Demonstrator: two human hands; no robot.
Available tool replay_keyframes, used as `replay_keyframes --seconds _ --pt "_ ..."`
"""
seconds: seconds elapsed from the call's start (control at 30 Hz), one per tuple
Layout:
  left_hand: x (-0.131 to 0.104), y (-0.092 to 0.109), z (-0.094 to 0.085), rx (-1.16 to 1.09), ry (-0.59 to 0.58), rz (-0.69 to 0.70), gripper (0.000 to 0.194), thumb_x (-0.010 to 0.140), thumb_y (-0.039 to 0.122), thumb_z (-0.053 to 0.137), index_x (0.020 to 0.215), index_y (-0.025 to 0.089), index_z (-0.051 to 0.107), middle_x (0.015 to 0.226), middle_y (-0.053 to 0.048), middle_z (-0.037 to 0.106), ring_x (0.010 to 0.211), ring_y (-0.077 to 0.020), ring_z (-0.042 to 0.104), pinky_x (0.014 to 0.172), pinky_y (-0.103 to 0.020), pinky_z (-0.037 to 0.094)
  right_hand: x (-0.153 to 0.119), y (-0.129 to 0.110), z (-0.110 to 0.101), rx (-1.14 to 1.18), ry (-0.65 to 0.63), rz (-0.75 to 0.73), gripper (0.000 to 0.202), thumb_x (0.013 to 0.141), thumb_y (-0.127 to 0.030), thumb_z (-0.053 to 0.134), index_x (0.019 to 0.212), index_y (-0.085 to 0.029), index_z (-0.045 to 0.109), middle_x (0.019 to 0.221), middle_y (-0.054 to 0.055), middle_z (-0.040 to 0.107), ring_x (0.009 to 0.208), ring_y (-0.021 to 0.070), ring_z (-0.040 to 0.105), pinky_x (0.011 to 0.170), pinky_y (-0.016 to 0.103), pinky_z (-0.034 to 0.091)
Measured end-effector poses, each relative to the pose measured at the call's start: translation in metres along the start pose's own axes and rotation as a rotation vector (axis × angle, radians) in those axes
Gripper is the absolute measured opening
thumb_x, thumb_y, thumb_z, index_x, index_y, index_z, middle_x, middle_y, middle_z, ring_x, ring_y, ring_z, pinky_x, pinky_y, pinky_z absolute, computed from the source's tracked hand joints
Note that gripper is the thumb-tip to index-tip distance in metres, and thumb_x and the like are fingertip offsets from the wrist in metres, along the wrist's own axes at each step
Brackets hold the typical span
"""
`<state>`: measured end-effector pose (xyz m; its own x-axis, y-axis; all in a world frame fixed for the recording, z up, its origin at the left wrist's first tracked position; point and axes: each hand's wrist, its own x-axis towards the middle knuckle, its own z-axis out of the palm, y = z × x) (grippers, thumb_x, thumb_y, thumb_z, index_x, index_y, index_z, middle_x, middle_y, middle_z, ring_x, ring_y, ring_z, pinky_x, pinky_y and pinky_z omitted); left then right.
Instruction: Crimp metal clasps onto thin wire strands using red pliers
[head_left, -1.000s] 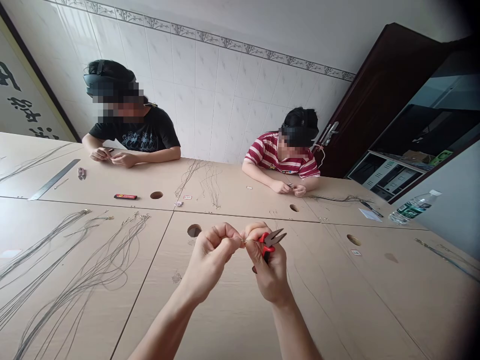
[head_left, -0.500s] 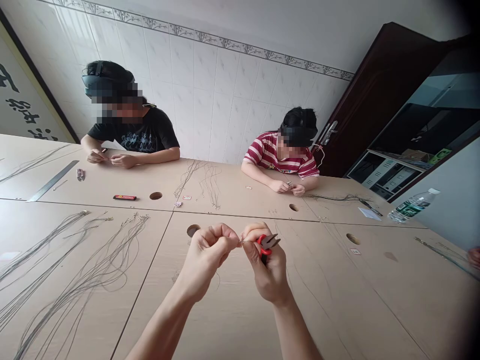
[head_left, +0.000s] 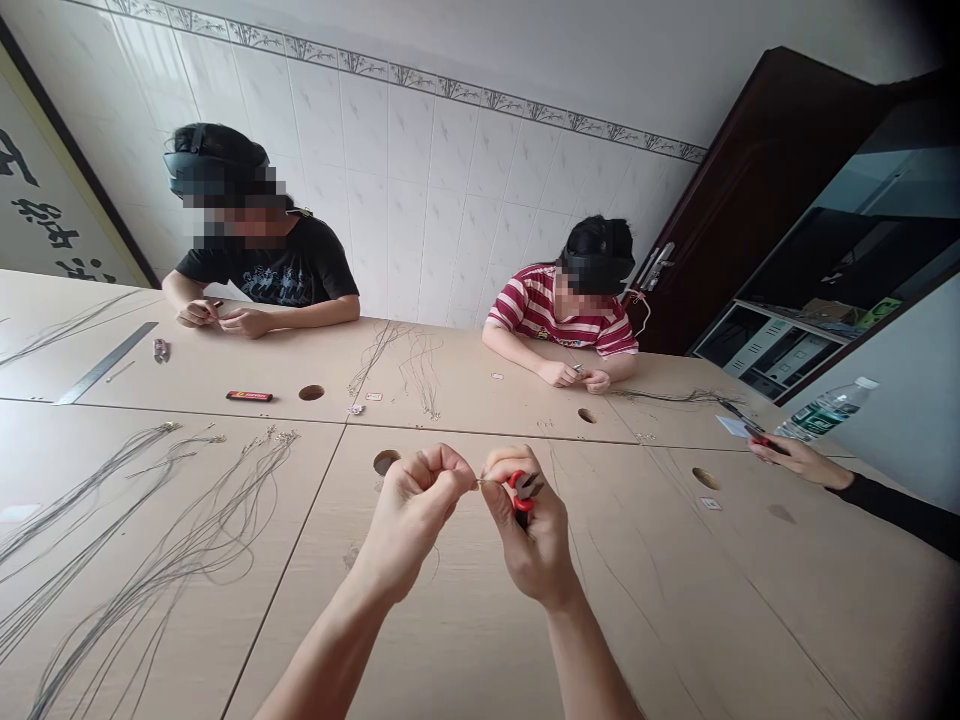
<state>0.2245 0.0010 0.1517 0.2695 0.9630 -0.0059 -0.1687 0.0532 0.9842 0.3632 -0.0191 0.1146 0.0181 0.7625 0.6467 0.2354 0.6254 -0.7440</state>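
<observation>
My left hand (head_left: 411, 515) and my right hand (head_left: 531, 530) meet over the middle of the table, fingertips almost touching. Both pinch a tiny gold-coloured piece (head_left: 480, 483) between them, too small to make out well. Red-handled pliers (head_left: 523, 492) rest in my right hand, jaws pointing up to the right, handles mostly hidden by the palm. A thin cord hangs faintly below my left hand. To the left, bundles of thin grey cords (head_left: 187, 530) with small metal ends lie on the table (head_left: 315, 640).
Two people sit across the table, their hands together. At the right, another person's hand (head_left: 806, 462) holds a dark and red tool near a bottle (head_left: 829, 410). A steel ruler (head_left: 109, 362) and a red-black case (head_left: 250, 396) lie at the far left.
At the right edge, another person's hand has reached in over the table with a tool. The pliers in my right hand have tilted and shifted slightly left.
</observation>
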Motion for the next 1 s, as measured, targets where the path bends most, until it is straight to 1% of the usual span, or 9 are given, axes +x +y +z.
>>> replay_keyframes --seconds 0.13,0.23,0.3,0.4,0.5,0.57,0.77,1.0 --pt "0.003 -0.002 0.001 0.009 0.046 0.012 0.013 0.071 0.026 0.056 0.063 0.018 0.05 0.054 0.008 0.028 0.052 -0.0074 0.018 0.048 -0.023 0.016 0.001 0.0 0.003 -0.014 0.044 0.022 0.012 0.097 -0.019 0.048 0.086 -0.023 0.049 0.087 0.0 0.049 0.071 0.0116 0.046 0.064 0.025 0.04" --pt "0.006 -0.006 -0.001 0.0 0.143 0.038 0.015 0.072 0.028 0.059 0.065 0.017 0.052 0.054 0.008 0.028 0.052 -0.0075 0.017 0.048 -0.023 0.016 0.001 0.001 0.004 -0.073 0.071 0.056 0.004 0.096 -0.02 0.05 0.093 -0.023 0.051 0.09 0.0 0.051 0.072 0.0122 0.049 0.065 0.025 0.042" --pt "0.008 -0.008 -0.002 -0.016 0.219 0.077 0.017 0.074 0.03 0.061 0.066 0.018 0.052 0.053 0.008 0.027 0.051 -0.0074 0.018 0.047 -0.022 0.015 0.001 0.004 0.004 -0.171 0.079 0.067 0.005 0.093 -0.019 0.051 0.096 -0.023 0.051 0.092 0.001 0.052 0.077 0.0139 0.052 0.07 0.027 0.045" --pt "0.011 -0.011 -0.005 -0.028 0.3 0.146 0.018 0.076 0.029 0.062 0.066 0.018 0.052 0.053 0.008 0.03 0.05 -0.0071 0.02 0.047 -0.021 0.018 0.001 0.009 0.005 -0.323 0.047 0.126 0.014 0.087 -0.012 0.049 0.096 -0.022 0.051 0.093 0.003 0.053 0.087 0.0177 0.054 0.079 0.032 0.047" --pt "0.014 -0.013 -0.008 -0.053 0.349 0.177 0.018 0.077 0.028 0.062 0.066 0.018 0.051 0.054 0.008 0.03 0.051 -0.0073 0.022 0.048 -0.021 0.022 -0.001 0.013 0.008 -0.403 -0.026 0.234 0.023 0.078 -0.006 0.046 0.095 -0.021 0.05 0.092 0.004 0.053 0.086 0.0196 0.054 0.078 0.035 0.048" --pt "0.016 -0.015 -0.009 -0.066 0.368 0.188 0.02 0.078 0.029 0.062 0.066 0.018 0.051 0.054 0.008 0.031 0.051 -0.0075 0.023 0.048 -0.021 0.022 -0.001 0.014 0.01 -0.418 -0.057 0.267 0.026 0.075 -0.005 0.045 0.094 -0.021 0.05 0.092 0.004 0.053 0.085 0.0201 0.054 0.078 0.036 0.048" --pt "0.017 -0.016 -0.004 -0.025 0.383 0.205 0.019 0.079 0.027 0.062 0.065 0.018 0.052 0.053 0.008 0.032 0.049 -0.0073 0.024 0.045 -0.02 0.021 -0.002 0.01 0.014 -0.427 -0.092 0.276 0.026 0.073 -0.005 0.045 0.093 -0.021 0.048 0.091 0.004 0.052 0.082 0.0199 0.053 0.076 0.037 0.049" --pt "0.017 -0.02 0.001 0.045 0.375 0.23 0.02 0.083 0.025 0.06 0.066 0.017 0.053 0.053 0.007 0.036 0.049 -0.0071 0.027 0.045 -0.019 0.024 0.0 0.01 0.014 -0.431 -0.067 0.249 0.029 0.071 -0.002 0.045 0.093 -0.021 0.048 0.089 0.003 0.051 0.079 0.0195 0.051 0.073 0.036 0.048"
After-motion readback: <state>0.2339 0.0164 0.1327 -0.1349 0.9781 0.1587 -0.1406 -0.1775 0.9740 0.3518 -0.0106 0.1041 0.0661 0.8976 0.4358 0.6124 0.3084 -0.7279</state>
